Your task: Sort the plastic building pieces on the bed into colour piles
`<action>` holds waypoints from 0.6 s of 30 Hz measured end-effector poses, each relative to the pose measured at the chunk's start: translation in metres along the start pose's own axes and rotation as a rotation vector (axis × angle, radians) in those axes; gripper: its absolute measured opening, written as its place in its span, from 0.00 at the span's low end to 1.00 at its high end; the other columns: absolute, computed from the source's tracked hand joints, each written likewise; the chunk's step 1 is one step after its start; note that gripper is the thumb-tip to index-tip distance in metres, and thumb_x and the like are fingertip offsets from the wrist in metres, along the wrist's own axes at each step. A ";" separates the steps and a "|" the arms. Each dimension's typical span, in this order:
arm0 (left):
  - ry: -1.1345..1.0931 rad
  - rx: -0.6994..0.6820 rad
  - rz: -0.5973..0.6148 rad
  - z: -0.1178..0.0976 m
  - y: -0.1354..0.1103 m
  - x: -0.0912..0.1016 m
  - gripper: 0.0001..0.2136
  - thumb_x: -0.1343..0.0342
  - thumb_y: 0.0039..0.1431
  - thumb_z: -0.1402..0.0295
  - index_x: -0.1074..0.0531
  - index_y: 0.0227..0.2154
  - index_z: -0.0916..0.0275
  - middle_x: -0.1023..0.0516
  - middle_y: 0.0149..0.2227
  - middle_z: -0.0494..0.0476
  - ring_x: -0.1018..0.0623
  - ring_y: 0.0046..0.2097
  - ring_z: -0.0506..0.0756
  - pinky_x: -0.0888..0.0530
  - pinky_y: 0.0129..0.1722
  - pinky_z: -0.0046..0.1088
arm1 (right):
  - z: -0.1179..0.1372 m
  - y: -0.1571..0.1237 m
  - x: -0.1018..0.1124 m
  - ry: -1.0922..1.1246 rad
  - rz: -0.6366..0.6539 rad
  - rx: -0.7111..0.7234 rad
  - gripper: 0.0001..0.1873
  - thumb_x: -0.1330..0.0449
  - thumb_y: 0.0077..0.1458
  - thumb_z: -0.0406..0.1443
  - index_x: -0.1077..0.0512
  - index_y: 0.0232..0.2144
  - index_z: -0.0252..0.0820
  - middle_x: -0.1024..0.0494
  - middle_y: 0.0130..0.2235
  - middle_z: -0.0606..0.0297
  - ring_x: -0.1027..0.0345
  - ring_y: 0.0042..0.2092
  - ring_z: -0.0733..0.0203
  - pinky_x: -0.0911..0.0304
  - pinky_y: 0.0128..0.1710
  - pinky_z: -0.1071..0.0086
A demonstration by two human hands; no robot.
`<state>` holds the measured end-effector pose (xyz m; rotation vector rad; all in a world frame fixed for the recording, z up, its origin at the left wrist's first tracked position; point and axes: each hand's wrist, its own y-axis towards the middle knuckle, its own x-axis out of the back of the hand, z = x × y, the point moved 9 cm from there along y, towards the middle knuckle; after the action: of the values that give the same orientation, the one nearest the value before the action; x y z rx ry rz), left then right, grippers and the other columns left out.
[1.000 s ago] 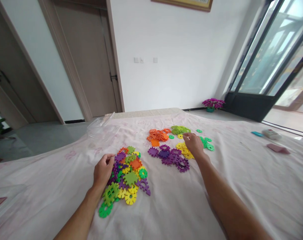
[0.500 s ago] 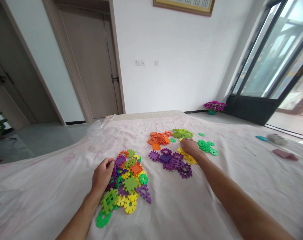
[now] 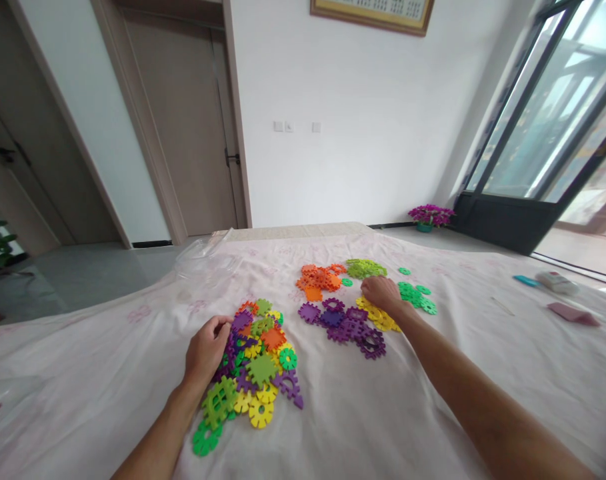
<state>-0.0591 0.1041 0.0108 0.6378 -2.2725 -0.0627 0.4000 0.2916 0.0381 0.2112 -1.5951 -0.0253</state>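
Observation:
My left hand (image 3: 207,348) rests at the left edge of a mixed pile of plastic interlocking pieces (image 3: 263,368), its fingers curled; whether they hold a piece is hidden. My right hand (image 3: 381,293) is closed over the far end of a group of yellow flower-shaped pieces (image 3: 375,313), its fingertips out of sight beneath it. Close by it lie purple pieces (image 3: 350,327) in front and to the left, orange pieces (image 3: 317,280) at the left, light green pieces (image 3: 366,268) behind, and green round pieces (image 3: 417,295) to the right.
A pale flowered cloth (image 3: 433,400) covers the surface. Clear plastic containers stand at the far left (image 3: 203,259) and near left (image 3: 7,407). At the right lie a blue item (image 3: 525,281), a white packet (image 3: 557,282) and a folded pink cloth (image 3: 573,314).
A yellow piece that showed at my right fingertips is no longer visible there, and more yellow shows beside the wrist. My left hand stays put. The view has shifted slightly.

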 end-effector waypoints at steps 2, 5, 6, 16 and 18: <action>-0.001 -0.003 -0.003 0.000 0.000 0.000 0.12 0.50 0.56 0.57 0.24 0.37 0.53 0.18 0.39 0.49 0.21 0.40 0.55 0.29 0.40 0.26 | 0.007 0.005 0.003 0.024 -0.029 0.022 0.18 0.50 0.59 0.33 0.23 0.44 0.44 0.23 0.47 0.55 0.33 0.51 0.50 0.42 0.49 0.62; -0.007 -0.010 -0.001 0.001 0.001 -0.001 0.13 0.50 0.56 0.57 0.24 0.37 0.53 0.18 0.40 0.49 0.21 0.41 0.55 0.29 0.41 0.27 | 0.027 0.015 0.001 0.037 -0.017 0.104 0.19 0.49 0.61 0.33 0.29 0.53 0.43 0.27 0.53 0.56 0.37 0.56 0.53 0.44 0.54 0.62; -0.009 -0.011 -0.002 0.002 0.001 -0.001 0.13 0.50 0.56 0.57 0.24 0.37 0.53 0.18 0.40 0.50 0.21 0.41 0.55 0.29 0.41 0.27 | 0.033 0.018 -0.002 0.031 0.004 0.125 0.20 0.48 0.61 0.34 0.30 0.54 0.42 0.27 0.53 0.55 0.37 0.56 0.53 0.44 0.54 0.62; 0.007 -0.021 -0.001 0.002 0.001 -0.001 0.12 0.50 0.56 0.57 0.24 0.36 0.53 0.18 0.39 0.48 0.21 0.39 0.54 0.29 0.39 0.26 | 0.055 0.022 -0.005 0.001 0.048 0.109 0.15 0.48 0.59 0.28 0.25 0.45 0.35 0.22 0.44 0.47 0.29 0.49 0.52 0.39 0.49 0.63; 0.015 -0.025 0.001 0.001 0.001 -0.001 0.13 0.50 0.56 0.57 0.24 0.37 0.52 0.18 0.39 0.48 0.21 0.39 0.54 0.29 0.39 0.25 | 0.044 0.016 0.000 0.008 0.033 0.061 0.19 0.51 0.61 0.29 0.28 0.51 0.39 0.22 0.45 0.49 0.28 0.48 0.52 0.38 0.47 0.63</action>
<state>-0.0596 0.1050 0.0093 0.6223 -2.2538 -0.0856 0.3548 0.3027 0.0391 0.2322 -1.5927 0.0499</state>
